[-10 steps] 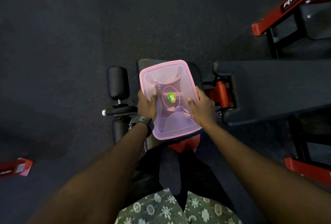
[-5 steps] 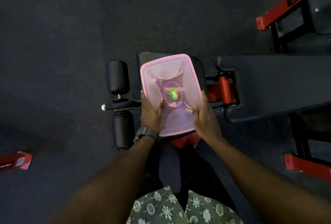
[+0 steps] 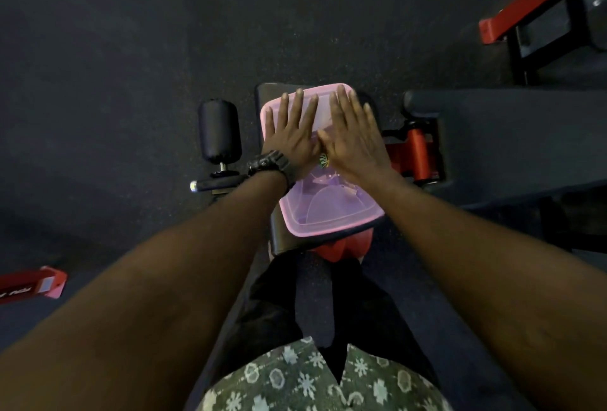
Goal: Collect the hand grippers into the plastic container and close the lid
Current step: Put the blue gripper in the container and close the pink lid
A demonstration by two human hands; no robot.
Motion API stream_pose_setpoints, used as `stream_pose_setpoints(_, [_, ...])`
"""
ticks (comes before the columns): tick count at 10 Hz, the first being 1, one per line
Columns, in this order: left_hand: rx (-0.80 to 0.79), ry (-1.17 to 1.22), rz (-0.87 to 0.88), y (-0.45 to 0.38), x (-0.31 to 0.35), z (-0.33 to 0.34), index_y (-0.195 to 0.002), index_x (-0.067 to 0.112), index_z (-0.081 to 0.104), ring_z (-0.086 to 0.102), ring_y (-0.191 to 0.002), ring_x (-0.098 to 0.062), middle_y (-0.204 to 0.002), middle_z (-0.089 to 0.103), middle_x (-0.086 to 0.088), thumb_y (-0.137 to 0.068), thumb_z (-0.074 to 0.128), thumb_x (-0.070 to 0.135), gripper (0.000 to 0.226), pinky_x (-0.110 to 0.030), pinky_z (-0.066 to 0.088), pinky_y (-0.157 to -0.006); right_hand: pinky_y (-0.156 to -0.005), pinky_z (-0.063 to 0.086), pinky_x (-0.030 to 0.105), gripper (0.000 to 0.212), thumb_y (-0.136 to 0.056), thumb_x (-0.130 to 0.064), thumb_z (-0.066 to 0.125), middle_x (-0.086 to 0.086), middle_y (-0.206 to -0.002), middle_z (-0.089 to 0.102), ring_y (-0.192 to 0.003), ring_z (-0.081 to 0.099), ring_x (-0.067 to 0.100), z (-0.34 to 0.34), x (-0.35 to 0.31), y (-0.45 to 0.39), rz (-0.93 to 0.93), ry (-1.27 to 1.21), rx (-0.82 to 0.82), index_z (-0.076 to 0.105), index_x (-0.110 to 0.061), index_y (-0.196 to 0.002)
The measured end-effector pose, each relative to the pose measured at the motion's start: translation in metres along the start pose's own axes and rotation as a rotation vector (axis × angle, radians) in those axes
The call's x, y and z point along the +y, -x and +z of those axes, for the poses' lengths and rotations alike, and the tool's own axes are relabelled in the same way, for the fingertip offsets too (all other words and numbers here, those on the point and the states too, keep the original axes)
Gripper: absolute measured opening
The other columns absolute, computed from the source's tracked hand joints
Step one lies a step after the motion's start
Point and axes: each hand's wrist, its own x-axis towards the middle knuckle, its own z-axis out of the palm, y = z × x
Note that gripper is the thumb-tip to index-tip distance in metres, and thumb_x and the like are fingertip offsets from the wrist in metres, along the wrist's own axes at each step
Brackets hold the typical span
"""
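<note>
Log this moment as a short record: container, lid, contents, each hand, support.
container: pink translucent plastic container, resting on the bench pad
lid: on top, being pressed; full seal cannot be confirmed
contents: purple hand grippers dimly visible through the lid
left hand: flat, fingers spread, palm down on the lid's far half
right hand: flat, palm down beside it
support: black bench pad

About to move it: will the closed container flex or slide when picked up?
The container looks like thin translucent plastic, so its lid probably flexes. The grippers inside look loose and may shift. It overhangs the pad, so a push might tip it.
</note>
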Motion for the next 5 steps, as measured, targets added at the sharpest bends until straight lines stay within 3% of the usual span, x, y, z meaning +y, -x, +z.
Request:
stream_pose_setpoints(2, [-0.088,-0.058,0.008,-0.002,-0.007,0.002,-0.158,0.021,0.000,-0.011,-0.154,-0.033,-0.168,-0.009,-0.008,-0.100,0.032,0.049,0.072,-0.053,-0.008,-0.123,-0.123,-0.002,0.052,0.076,-0.102,-0.055,0.023,0.006,-0.168,-0.013,-0.155,-0.012,0.022,0.005,0.009,-0.001,0.016,-0.012,-0.150,-0.008,-0.014,-0.158])
stream_pose_setpoints(3, [-0.086,0.004,-0.022,-0.005,-0.006,-0.006,-0.157,0.019,0.012,-0.003,-0.155,-0.034,-0.168,0.001,-0.010,-0.100,0.039,0.044,0.068,-0.052,-0.003,-0.124,-0.125,0.000,0.050,0.076,-0.103,-0.054,0.027,0.006,-0.169,-0.009,-0.155,-0.010,0.022,-0.005,0.004,-0.004,0.050,-0.112,-0.171,-0.004,-0.013,-0.159])
stream_pose_setpoints(4, [0.141,0.400,-0.149,-0.007,0.011,-0.036,-0.146,0.007,0.041,0.032,-0.147,-0.032,-0.158,0.036,-0.015,-0.100,0.048,0.030,0.052,-0.044,0.024,-0.121,-0.122,0.021,0.046,0.069,-0.102,-0.053,0.033,0.007,-0.167,0.018,-0.153,0.017,0.024,-0.034,-0.010,-0.012,0.224,-0.436,-0.005,0.017,-0.017,-0.159])
stream_pose_setpoints(5, [0.275,0.712,-0.281,-0.013,0.025,-0.063,-0.139,0.007,0.050,0.049,-0.134,-0.025,-0.146,0.053,-0.013,-0.101,0.047,0.028,0.044,-0.036,0.038,-0.112,-0.113,0.036,0.045,0.064,-0.101,-0.057,0.031,0.006,-0.157,0.041,-0.141,0.042,0.025,-0.064,-0.019,-0.028,0.429,-0.691,0.130,0.032,-0.021,-0.153])
